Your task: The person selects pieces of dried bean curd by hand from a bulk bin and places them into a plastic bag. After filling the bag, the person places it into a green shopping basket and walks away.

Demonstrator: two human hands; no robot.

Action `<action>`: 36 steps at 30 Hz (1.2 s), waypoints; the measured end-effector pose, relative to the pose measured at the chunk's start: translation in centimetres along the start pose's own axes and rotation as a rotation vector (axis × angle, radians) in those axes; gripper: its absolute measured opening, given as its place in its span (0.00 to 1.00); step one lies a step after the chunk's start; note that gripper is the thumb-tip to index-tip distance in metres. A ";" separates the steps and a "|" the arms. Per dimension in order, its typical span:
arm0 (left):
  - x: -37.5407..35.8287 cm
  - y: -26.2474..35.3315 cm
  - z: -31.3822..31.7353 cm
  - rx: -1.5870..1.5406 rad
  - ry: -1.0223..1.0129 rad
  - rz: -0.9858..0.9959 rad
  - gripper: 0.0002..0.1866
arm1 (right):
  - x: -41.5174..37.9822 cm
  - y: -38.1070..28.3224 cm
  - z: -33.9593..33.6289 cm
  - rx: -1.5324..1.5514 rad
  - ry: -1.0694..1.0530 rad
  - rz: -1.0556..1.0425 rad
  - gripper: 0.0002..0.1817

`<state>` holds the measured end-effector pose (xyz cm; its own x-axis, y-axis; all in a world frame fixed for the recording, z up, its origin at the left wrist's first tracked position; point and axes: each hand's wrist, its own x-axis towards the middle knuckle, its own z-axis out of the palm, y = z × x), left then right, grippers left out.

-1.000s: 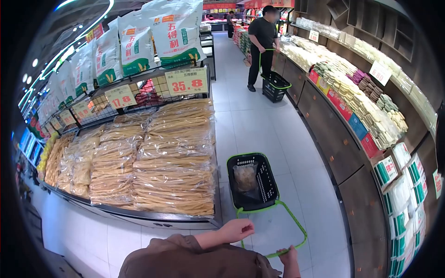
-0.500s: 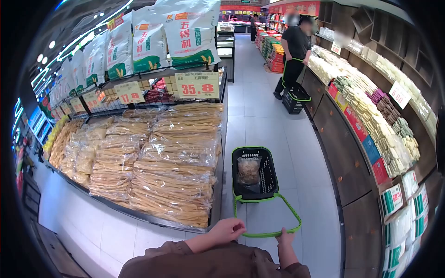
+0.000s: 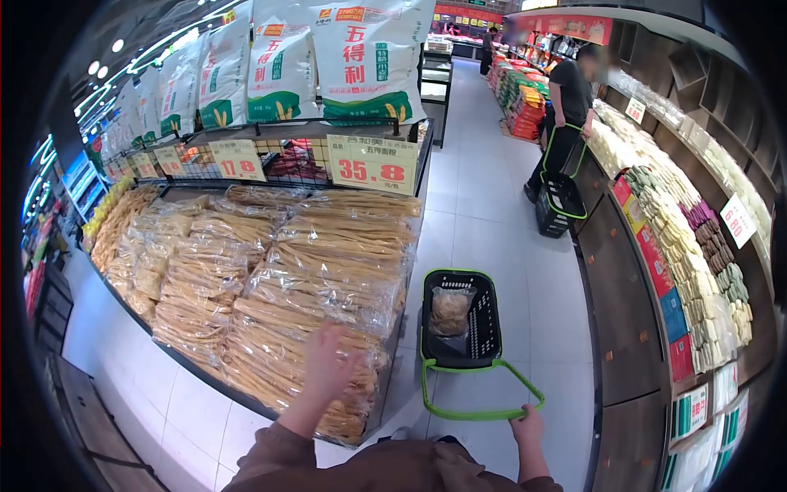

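Note:
Over the near right part of the display of long tan sticks in clear plastic bags [image 3: 303, 271] is my left hand [image 3: 329, 361], its fingers apart and slightly blurred, holding nothing. Whether it touches the bags I cannot tell. My right hand [image 3: 527, 425] is closed round the end of the green handle [image 3: 471, 415] of a black shopping basket [image 3: 461, 357]. The basket stands on the floor in the aisle. Inside it lies a clear bag of light brown food [image 3: 451, 312].
Large white flour bags [image 3: 369, 61] and a price sign [image 3: 371, 163] stand above the display. A person [image 3: 570, 98] with another black basket [image 3: 561, 205] is further up the aisle. Shelves of packed goods [image 3: 672, 254] line the right side.
My left hand has moved from beside the basket handle out over the bagged sticks, and its fingers have spread. My right hand still holds the handle. The view has shifted slightly left.

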<state>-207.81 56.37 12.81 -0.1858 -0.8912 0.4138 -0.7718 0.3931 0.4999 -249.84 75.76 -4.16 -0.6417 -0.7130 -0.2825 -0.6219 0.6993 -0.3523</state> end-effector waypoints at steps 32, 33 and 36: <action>5.2 -12.9 4.3 0.557 0.066 -0.946 0.42 | 19.9 -8.5 -3.5 -0.531 -0.492 -0.689 0.17; 5.3 -12.9 4.3 0.558 0.069 -0.945 0.43 | 20.2 -8.7 -3.6 -0.536 -0.498 -0.688 0.17; 5.3 -12.4 4.1 0.535 0.062 -0.971 0.44 | 21.2 -9.1 -3.8 -0.571 -0.519 -0.667 0.19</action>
<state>-201.75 45.81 5.67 0.6592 -0.7488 0.0693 -0.7388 -0.6277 0.2454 -259.44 54.46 -3.52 0.1035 -0.8052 -0.5839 -0.9899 -0.0260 -0.1396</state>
